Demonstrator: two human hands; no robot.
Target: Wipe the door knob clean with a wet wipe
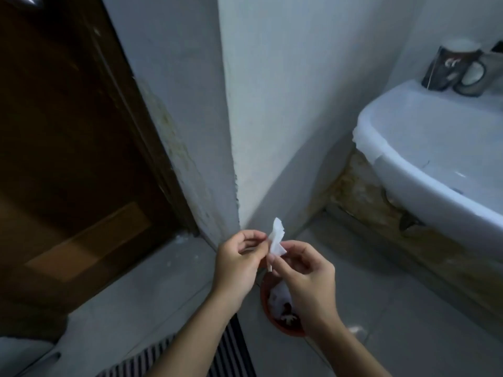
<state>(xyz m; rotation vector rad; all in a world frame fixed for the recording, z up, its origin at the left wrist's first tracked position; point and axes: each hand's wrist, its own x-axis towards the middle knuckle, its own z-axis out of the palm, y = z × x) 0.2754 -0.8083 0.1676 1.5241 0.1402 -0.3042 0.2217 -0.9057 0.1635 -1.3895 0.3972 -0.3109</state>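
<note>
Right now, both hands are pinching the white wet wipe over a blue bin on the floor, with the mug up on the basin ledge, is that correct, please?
Not quite: the bin is red-orange, not blue. The head view shows the left hand and right hand pinching the white wet wipe over it, with the mug up on the basin ledge.

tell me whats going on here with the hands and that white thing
A person holds a small white wet wipe between both hands, left hand and right hand pinching it, apparently unfolding it. They stand above a red bin on the floor, beside a dark wooden door. No door knob is clearly visible.
</note>
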